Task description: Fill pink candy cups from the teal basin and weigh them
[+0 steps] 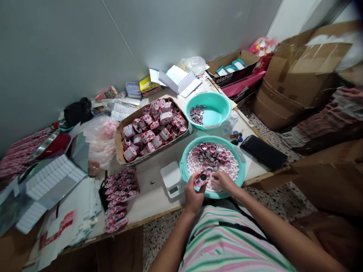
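Note:
My left hand (194,194) grips a small red-and-pink printed box (202,177) with a dark round spot on its face, tilted over the near side of a turquoise basin (241,170). Close beside the box, my right hand (224,182) has its fingers drawn together at the beads; whatever they hold is too small to make out. Pale pink and white beads (231,166) fill the basin. On the beads lies a heap of small round pink-and-silver caps (208,153).
A second turquoise basin (218,113) with more caps stands behind. Left of it is a carton (120,132) of similar printed boxes. A white scale (170,175), rows of printed pieces (120,196) and a black pouch (263,152) lie on the table. Large cardboard boxes (292,83) stand right.

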`<state>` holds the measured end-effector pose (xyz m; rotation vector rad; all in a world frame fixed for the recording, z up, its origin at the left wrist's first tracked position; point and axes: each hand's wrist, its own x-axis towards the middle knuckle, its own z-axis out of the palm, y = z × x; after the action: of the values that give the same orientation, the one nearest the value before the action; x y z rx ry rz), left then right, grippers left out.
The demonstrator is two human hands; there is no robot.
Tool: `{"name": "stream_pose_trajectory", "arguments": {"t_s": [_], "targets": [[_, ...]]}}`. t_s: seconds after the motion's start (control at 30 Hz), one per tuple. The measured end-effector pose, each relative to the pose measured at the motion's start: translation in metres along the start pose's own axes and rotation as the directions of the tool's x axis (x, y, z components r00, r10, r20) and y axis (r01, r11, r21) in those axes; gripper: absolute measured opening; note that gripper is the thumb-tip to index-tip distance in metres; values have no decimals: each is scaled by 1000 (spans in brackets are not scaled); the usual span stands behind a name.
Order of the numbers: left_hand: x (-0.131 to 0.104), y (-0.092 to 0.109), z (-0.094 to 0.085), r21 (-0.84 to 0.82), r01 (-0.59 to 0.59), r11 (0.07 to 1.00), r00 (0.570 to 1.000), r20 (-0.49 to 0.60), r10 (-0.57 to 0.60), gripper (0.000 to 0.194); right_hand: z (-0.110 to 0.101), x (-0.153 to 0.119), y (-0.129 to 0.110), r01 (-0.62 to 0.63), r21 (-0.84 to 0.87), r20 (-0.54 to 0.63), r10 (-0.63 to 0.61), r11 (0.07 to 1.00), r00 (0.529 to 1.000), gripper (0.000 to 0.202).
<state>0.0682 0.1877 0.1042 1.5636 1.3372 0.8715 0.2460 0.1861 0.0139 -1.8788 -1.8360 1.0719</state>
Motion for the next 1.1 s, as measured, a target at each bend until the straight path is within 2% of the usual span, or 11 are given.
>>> {"name": "stream_pose_trajectory", "arguments": {"t_s": [0.23,0.43,0.73,0.9,1.1], "targets": [[5,-1,0,-1,33,999,999,18,-33,36,-20,-8,-2,-66,179,-81,82,982,993,27],[7,-2,0,2,43,999,999,27,-43,36,-32,-10,-13,-97,407,-126,161,908,979,35],[11,-11,1,58,96,994,994,47,-99,34,-65,-15,-33,-34,487,-267,185,873,946,33],[10,-12,3,90,93,992,993,71,-99,35,-79,-20,-56,39,514,-272,120,857,955,32],[8,-5,9,15,67,998,981,183,-69,38,-71,-22,-72,116,472,-273,20,874,962,27]]}}
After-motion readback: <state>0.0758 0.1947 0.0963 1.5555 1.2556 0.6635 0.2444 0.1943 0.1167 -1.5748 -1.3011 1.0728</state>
